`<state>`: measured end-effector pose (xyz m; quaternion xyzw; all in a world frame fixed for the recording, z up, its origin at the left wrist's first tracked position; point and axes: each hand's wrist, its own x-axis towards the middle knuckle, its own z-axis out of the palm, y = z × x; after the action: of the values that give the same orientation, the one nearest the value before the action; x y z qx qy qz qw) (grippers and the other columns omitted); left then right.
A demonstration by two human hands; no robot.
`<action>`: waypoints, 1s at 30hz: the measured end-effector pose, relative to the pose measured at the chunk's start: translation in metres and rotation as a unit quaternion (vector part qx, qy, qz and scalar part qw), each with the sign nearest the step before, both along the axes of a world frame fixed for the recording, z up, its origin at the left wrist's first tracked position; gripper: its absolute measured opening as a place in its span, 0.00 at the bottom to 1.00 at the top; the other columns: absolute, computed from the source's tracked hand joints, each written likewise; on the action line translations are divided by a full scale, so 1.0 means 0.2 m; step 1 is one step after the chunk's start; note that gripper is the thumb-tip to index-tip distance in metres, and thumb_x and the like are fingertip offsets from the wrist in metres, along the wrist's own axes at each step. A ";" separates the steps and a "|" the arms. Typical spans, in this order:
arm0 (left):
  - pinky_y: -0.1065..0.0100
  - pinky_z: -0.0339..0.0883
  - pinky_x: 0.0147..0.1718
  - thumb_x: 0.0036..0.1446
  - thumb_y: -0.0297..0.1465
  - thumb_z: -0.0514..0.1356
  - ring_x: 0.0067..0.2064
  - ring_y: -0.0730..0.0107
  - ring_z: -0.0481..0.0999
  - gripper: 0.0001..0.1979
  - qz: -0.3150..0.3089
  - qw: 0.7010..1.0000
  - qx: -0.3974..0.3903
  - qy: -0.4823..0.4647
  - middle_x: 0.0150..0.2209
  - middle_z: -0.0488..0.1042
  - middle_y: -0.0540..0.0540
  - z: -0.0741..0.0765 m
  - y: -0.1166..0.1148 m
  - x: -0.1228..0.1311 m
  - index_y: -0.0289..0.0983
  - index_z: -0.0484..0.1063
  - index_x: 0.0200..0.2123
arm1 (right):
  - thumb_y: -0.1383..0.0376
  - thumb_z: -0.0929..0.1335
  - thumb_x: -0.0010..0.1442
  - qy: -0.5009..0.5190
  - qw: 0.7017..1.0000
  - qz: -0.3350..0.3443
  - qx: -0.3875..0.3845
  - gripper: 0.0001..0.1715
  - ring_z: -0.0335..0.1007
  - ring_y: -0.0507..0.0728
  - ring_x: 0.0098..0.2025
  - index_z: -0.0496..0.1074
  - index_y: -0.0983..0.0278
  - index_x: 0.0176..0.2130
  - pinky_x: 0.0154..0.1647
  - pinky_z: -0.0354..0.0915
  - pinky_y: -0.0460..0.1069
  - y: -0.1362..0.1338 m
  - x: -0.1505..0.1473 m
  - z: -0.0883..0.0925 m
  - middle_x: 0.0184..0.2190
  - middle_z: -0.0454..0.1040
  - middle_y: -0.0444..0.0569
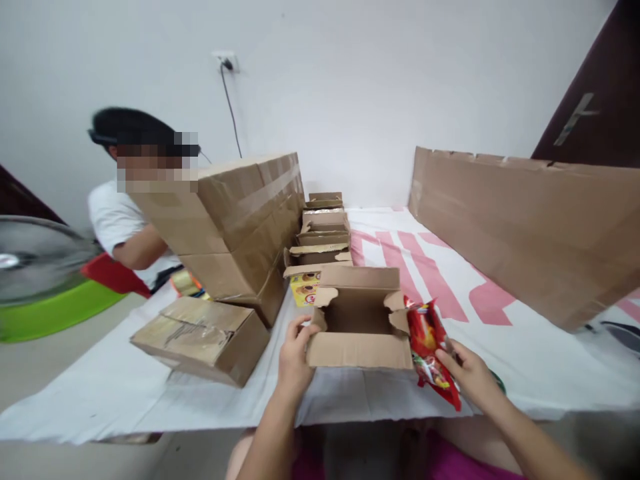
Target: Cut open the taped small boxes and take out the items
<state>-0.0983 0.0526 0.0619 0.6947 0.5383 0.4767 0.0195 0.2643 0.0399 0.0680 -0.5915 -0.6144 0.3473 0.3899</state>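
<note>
Matt cardboard box [361, 337]; glossy plastic packet [429, 341]

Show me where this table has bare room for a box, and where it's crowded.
Widest free patch: the pink-printed sheet between the row of open cartons and the leaning cardboard panel. Smaller: the sheet's near-left corner, before the flat sealed box. Crowded: stacked cartons at left; open box in left hand, red packet in right hand.

Lighting: bright, even, diffuse indoor light on the white wall [350, 80]; soft, faint shadows beneath the cartons [200, 340], and the open box [360, 350] is dim inside. Picture: wide-angle bowing at the edges; fan [35, 260] at left blurred, lower corners soft.
</note>
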 end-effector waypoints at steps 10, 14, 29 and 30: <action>0.60 0.73 0.37 0.53 0.36 0.57 0.40 0.61 0.75 0.29 0.225 0.960 -0.046 -0.160 0.49 0.69 0.38 -0.12 -0.14 -0.31 0.36 0.58 0.57 | 0.56 0.70 0.55 -0.146 0.965 0.208 0.063 0.25 0.70 0.63 0.52 0.74 0.60 0.51 0.55 0.66 0.55 -0.15 -0.24 0.03 0.52 0.73 0.54; 0.59 0.71 0.35 0.54 0.42 0.56 0.35 0.60 0.74 0.17 0.280 0.936 -0.075 -0.199 0.35 0.72 0.43 -0.27 -0.28 -0.16 0.35 0.67 0.42 | 0.49 0.74 0.48 -0.183 0.948 0.261 0.019 0.37 0.66 0.67 0.57 0.72 0.59 0.54 0.59 0.63 0.57 -0.19 -0.24 -0.05 0.57 0.68 0.56; 0.59 0.67 0.50 0.54 0.42 0.63 0.51 0.52 0.75 0.26 -0.187 0.835 -0.400 -0.329 0.50 0.75 0.38 -0.12 -0.34 0.52 0.36 0.68 0.53 | 0.38 0.73 0.39 -0.120 0.986 0.106 -0.038 0.69 0.60 0.72 0.61 0.49 0.66 0.68 0.59 0.60 0.61 -0.28 -0.04 -0.32 0.59 0.59 0.65; 0.58 0.66 0.51 0.52 0.42 0.65 0.52 0.52 0.74 0.27 -0.194 0.814 -0.400 -0.374 0.51 0.74 0.37 -0.15 -0.34 0.54 0.36 0.68 0.52 | 0.38 0.74 0.37 -0.099 0.989 0.102 -0.035 0.71 0.63 0.72 0.58 0.48 0.67 0.68 0.57 0.63 0.61 -0.28 -0.03 -0.35 0.58 0.61 0.65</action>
<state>0.0089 -0.0153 0.0325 0.4835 0.4867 0.4289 0.5878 0.2585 -0.0169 -0.0010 -0.5705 -0.6945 0.3465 0.2687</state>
